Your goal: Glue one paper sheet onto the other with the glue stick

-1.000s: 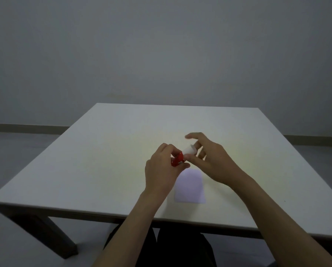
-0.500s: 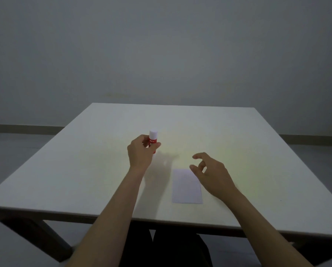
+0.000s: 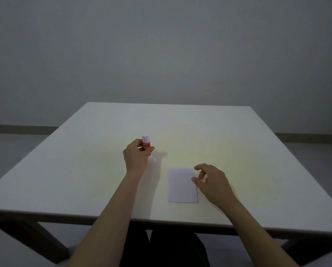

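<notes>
The capped glue stick (image 3: 146, 143), carried left since a moment ago, is being stood upright on the surface (image 3: 238, 151) by the gripping left hand (image 3: 136, 158); the empty right hand (image 3: 212, 183) is being lowered, loosely curled, beside the paper (image 3: 181, 186), suggesting gluing is done

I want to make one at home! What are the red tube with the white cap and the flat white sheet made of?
The red glue stick tube with the white cap, held upright in the left hand, looks like smooth plastic: solid colour and crisp round edges, though dim light hides any shine. The flat white rectangular sheet looks like matte paper: thin and lying flat on the table.
</notes>
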